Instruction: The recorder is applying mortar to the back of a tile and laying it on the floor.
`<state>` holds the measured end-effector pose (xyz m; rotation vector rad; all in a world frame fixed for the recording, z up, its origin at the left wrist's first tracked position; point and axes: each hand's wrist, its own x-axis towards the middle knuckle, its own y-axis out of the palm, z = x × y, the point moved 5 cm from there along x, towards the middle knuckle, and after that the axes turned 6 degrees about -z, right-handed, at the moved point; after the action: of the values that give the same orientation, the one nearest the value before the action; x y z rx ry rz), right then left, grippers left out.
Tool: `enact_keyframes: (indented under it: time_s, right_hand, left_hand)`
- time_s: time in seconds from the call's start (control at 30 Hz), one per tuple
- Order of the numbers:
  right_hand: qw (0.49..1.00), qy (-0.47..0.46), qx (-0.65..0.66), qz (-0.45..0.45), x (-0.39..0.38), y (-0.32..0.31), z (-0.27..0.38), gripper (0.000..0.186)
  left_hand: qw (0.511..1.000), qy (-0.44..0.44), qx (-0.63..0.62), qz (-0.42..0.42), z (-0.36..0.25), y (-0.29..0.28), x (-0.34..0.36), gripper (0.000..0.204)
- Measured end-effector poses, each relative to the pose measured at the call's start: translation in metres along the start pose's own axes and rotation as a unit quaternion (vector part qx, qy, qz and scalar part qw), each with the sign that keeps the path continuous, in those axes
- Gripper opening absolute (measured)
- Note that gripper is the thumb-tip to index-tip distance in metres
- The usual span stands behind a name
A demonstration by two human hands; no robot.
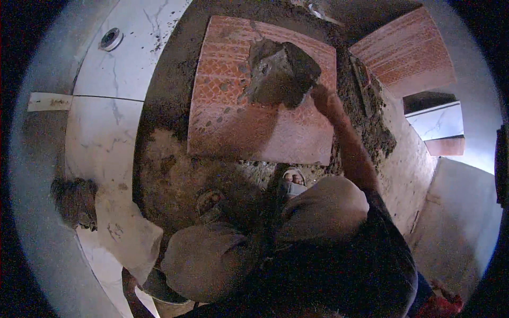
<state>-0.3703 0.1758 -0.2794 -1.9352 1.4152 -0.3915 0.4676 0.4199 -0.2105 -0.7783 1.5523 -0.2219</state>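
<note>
A large tile (260,138) lies before me with its orange patterned back facing up. On it sits a heap of wet grey mortar (269,79). My right hand (323,100) reaches over the tile's right side, its fingers closed round the handle of a trowel (302,64). The trowel's dark blade lies against the mortar, and the fist hides most of the handle. My left hand (129,281) is low at the left, beside a dark round tub (161,289); its fingers are mostly hidden.
White marbled tiles (101,124) run along the left, bearing a spool (111,39) and a pale dusty bag (124,233). Another orange-backed tile (405,55) leans at the right. Loose mortar (379,122) borders the tile. My foot (294,179) is close to its near edge.
</note>
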Motion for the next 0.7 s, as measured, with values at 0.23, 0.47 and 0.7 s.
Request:
enact_keyframes:
  time_s: [0.23, 0.47, 0.7]
  right_hand:
    - [0.873, 0.018, 0.477, -0.102, 0.032, 0.013, -0.06, 0.03]
    - [0.634, 0.122, 0.738, 0.196, -0.03, 0.087, -0.062, 0.039]
    - [0.584, 0.201, 0.785, 0.049, -0.092, 0.1, -0.032, 0.041]
  left_hand:
    - [0.999, -0.001, -0.026, -0.041, 0.011, -0.029, 0.001, 0.046]
    - [0.994, -0.031, -0.083, -0.062, -0.005, -0.087, 0.004, 0.051]
    - [0.989, 0.06, -0.076, -0.11, -0.075, -0.156, 0.058, 0.06]
